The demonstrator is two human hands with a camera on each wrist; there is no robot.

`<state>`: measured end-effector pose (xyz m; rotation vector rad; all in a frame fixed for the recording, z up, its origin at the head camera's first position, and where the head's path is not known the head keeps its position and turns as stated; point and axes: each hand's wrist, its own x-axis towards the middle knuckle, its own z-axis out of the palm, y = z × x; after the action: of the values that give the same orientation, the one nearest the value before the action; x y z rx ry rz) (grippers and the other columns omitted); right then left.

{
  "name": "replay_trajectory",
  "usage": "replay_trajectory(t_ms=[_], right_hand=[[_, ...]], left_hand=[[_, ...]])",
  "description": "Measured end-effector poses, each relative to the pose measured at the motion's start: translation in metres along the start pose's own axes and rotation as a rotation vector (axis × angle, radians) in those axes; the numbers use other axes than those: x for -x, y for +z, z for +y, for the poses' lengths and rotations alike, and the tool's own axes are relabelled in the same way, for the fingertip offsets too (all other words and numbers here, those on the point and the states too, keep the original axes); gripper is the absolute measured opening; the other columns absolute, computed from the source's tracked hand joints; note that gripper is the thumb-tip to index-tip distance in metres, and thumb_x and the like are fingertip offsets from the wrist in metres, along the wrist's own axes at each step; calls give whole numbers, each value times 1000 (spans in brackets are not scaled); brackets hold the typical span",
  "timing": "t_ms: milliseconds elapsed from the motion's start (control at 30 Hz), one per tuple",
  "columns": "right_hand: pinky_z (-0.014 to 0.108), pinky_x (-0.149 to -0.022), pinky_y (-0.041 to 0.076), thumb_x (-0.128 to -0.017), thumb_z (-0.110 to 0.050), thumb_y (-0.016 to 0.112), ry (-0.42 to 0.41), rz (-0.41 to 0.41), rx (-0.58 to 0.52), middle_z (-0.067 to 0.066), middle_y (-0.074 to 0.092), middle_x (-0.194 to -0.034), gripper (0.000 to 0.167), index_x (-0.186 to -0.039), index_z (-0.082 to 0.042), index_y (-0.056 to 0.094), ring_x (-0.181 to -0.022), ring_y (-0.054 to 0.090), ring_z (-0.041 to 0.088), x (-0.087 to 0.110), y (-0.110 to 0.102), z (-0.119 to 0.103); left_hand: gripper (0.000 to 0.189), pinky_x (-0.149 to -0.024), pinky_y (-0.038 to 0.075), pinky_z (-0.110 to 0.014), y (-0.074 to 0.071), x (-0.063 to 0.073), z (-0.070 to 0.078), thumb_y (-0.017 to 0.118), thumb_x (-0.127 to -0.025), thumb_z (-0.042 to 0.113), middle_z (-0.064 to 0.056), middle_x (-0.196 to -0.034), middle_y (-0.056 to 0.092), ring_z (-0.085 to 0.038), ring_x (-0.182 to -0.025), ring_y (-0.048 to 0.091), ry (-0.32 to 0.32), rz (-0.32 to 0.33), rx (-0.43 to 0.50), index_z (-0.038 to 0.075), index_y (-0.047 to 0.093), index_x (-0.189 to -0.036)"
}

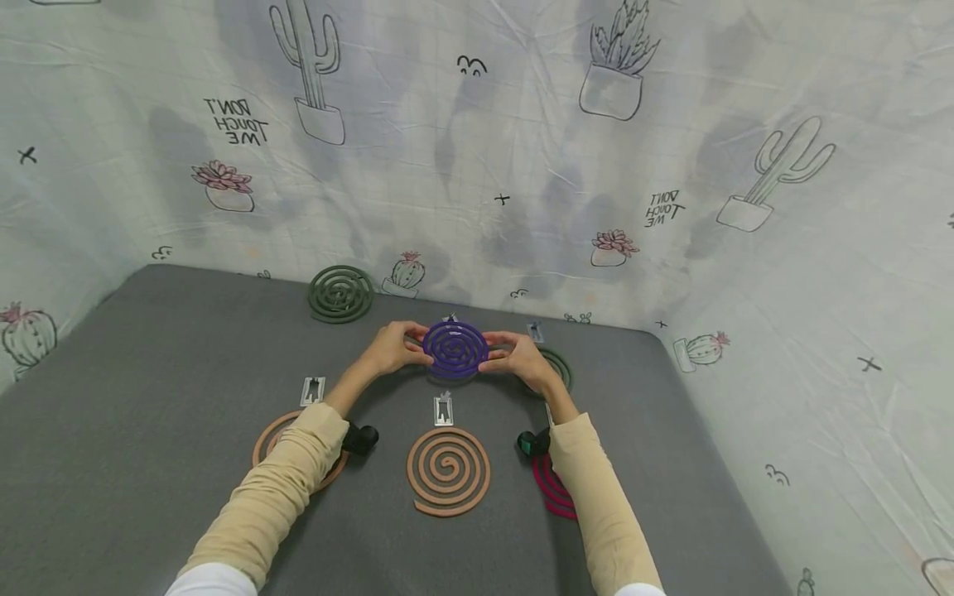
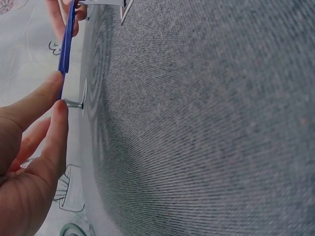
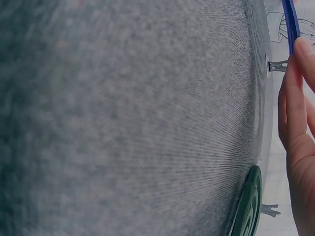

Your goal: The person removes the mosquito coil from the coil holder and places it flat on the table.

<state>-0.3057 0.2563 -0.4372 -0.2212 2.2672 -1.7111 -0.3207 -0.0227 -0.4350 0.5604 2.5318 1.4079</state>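
A purple-blue mosquito coil [image 1: 455, 350] is held up off the grey table between both hands. My left hand [image 1: 392, 348] pinches its left rim between thumb and fingers, and my right hand [image 1: 522, 358] pinches the right rim. Seen edge-on in the left wrist view, the coil [image 2: 66, 46] looks thin and flat. A metal coil stand [image 3: 278, 66] shows close behind the coil in the right wrist view; whether they touch I cannot tell. In front of the hands, another metal stand [image 1: 443, 410] rises from the table.
An orange coil [image 1: 449, 469] lies front centre. A second orange coil [image 1: 266, 437] and a red coil [image 1: 553, 488] are partly under the forearms. Green coils stand back left [image 1: 340, 295] and behind my right wrist [image 1: 561, 368]. More stands [image 1: 313, 391] are about. Patterned cloth [image 1: 477, 149] hangs behind.
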Motion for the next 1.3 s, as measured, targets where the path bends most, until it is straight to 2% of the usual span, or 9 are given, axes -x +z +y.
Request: replay_trajectory(t_ms=[533,967,1300], right_hand=[[17,-84,62,-90,21,74,20,-11,1,36,57,-149,63,-149,19,53,-94,70,4,3,1,4],[17,-82,63,-89,25,72,27,2,-21,33,61,-141,61,-146,22,52,-91,69,3,4,4,9],[20,-89,65,-93,23,70,-18,-1,-3,36,64,-137,56,-146,24,52,-97,70,4,3,2,11]], left_hand=[[55,-89,68,-41,4,5,-1,84,-93,-4,-37,-128,67,-48,-114,76,-12,-18,21,-21,60,-139],[53,-95,68,-44,1,5,-2,82,-91,-8,-39,-132,67,-50,-118,74,-15,-32,26,-21,61,-139],[56,-98,67,-44,0,1,-7,81,-94,-7,-39,-141,64,-50,-123,72,-17,-44,28,-18,59,-144]])
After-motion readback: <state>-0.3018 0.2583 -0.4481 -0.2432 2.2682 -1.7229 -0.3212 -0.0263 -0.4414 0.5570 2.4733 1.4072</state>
